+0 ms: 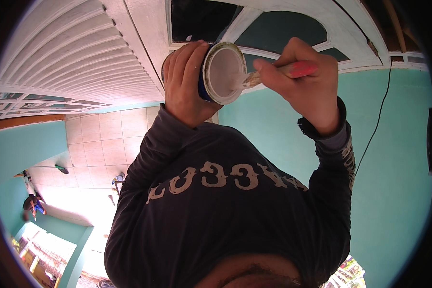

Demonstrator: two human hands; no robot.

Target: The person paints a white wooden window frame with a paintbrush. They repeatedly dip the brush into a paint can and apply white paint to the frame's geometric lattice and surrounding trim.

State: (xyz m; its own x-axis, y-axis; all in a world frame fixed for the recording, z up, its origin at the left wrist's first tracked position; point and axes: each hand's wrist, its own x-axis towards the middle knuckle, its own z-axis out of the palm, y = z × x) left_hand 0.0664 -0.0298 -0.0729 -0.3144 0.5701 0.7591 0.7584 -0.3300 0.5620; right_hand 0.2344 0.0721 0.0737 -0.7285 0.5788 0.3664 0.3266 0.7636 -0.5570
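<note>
My left hand (185, 81) is wrapped round the side of a blue paint can (205, 91), whose open mouth is tilted toward my right. White paint coats the inside and the rim of the can. In my right hand (307, 81) is a paintbrush (293, 70) with a red-ended wooden handle, gripped between thumb and fingers. Its whitened bristles reach into the mouth of the can, next to the inner wall. Fingers on both hands are closed.
White louvred shutters (81, 62) stand at the left, beside a white door frame with dark glass panes (283, 31). A turquoise wall (398, 144) with a hanging black cable (379, 115) is on the right. Another person (33, 204) is far off at lower left, near a broom (61, 169) on the tiled floor (101, 139).
</note>
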